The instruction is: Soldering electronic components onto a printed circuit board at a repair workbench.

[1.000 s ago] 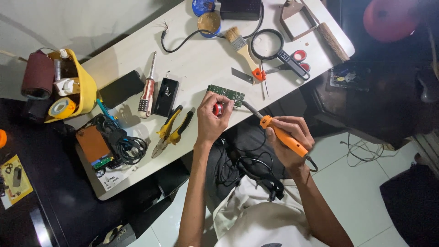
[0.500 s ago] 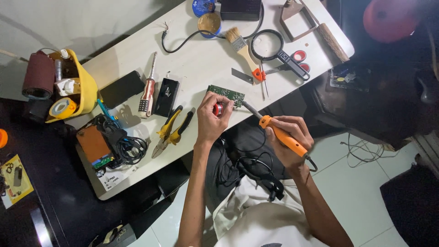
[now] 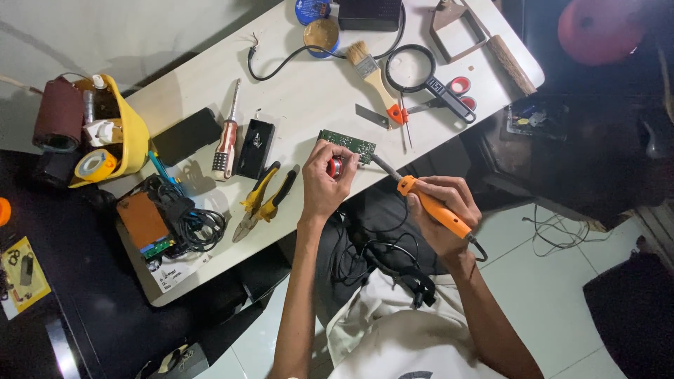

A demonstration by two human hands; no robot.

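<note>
A small green circuit board (image 3: 346, 144) lies near the front edge of the white table (image 3: 309, 91). My left hand (image 3: 325, 182) rests beside it, fingers closed on a small red item (image 3: 335, 167) that touches the board's near edge. My right hand (image 3: 444, 210) grips an orange soldering iron (image 3: 432, 205), its metal tip (image 3: 379, 163) pointing at the board's right end. A black cable runs from the iron down across my lap.
Yellow-handled pliers (image 3: 261, 200), a black case (image 3: 254, 147), a red screwdriver (image 3: 227, 137), a brush (image 3: 374, 77), a magnifier (image 3: 414, 70), scissors (image 3: 455, 90) and a yellow hard hat (image 3: 126, 133) holding bottles lie on the table. An orange box with coiled wires (image 3: 165, 221) sits left.
</note>
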